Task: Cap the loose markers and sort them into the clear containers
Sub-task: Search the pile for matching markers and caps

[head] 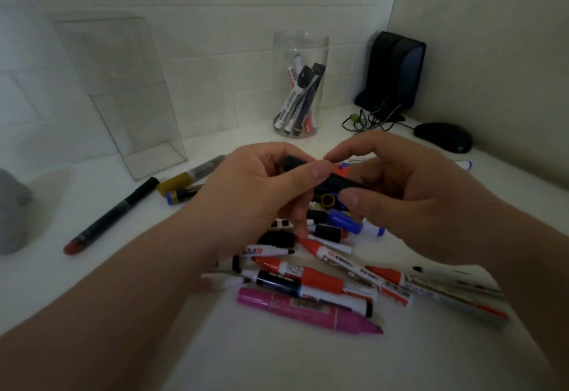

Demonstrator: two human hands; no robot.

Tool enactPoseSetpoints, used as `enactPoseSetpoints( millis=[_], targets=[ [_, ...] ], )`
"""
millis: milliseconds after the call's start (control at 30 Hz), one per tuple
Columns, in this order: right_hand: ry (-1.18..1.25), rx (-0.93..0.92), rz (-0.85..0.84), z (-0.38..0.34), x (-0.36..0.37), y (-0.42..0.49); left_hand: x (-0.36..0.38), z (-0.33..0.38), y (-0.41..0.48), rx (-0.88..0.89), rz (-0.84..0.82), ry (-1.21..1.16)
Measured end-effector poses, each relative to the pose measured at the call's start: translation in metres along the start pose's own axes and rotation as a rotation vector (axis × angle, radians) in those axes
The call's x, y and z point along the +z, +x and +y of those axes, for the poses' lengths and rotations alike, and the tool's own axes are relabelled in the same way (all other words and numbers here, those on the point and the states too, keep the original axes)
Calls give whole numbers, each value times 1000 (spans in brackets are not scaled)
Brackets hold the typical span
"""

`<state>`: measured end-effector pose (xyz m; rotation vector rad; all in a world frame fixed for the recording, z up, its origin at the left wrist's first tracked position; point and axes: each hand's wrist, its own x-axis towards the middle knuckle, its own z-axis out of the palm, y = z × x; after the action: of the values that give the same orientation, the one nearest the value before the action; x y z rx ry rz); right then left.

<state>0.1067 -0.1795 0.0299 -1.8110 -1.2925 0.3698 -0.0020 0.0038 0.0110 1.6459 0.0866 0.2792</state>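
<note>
L hand & R hand both grip 1 black marker, fingers curled round its ends, just above the pile of loose markers: a dozen-plus, exact no. unclear, incl. 1 pink marker. 2 clear containers at back: 1 round jar w/ approx. 5 markers, 1 rectangular box. White desk, tiled wall; in the corner, 2 black speakers & 1 mouse.

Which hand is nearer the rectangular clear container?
Left. The left hand is in front of the rectangular clear container and to its right. The right hand is farther right, beyond the left hand. Both hold one black marker.
</note>
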Motion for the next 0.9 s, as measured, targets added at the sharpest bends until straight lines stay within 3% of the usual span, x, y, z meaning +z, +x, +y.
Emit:
enactPoseSetpoints(
  millis=[100, 367, 433, 700, 833, 900],
  targets=[
    [5, -5, 5, -2, 4, 0, -3, 6, -3, 24, 13, 145],
    [-146, 8, 72, 9, -19, 1, -21, 12, 1, 121, 144, 159],
    [-207, 67, 59, 16, -35, 0, -22, 10, 0, 138, 144, 299],
    [-485, 302, -176, 26, -57, -2, -20, 9, -3, 60, 21, 854],
    [-600, 367, -236, 28, -56, -2, -18, 12, -7, 45, -103, 1013],
    [-658, 389, -285, 28, -54, -2, -17, 12, -6, 45, -114, 983]
  ],
)
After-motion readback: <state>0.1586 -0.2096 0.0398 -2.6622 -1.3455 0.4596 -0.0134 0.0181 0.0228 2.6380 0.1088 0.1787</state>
